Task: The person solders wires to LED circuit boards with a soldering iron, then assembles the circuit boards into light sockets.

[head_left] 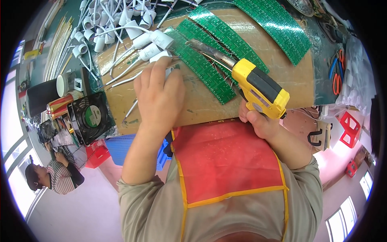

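Observation:
My right hand grips a yellow and black soldering gun. Its metal tip points to the upper left, over the green circuit boards. Further left, my left hand has its fingers bent over a white plastic socket, one of a few lying side by side with cables trailing left. The fingertips are partly hidden. Beneath everything lies a brown work board, and a larger green circuit board panel rests at the far right.
Many white sockets with cables are heaped at the far left. A black fan stands at the near left edge, beside a red and gold can. Orange-handled cutters lie at the right. Another person sits at the left.

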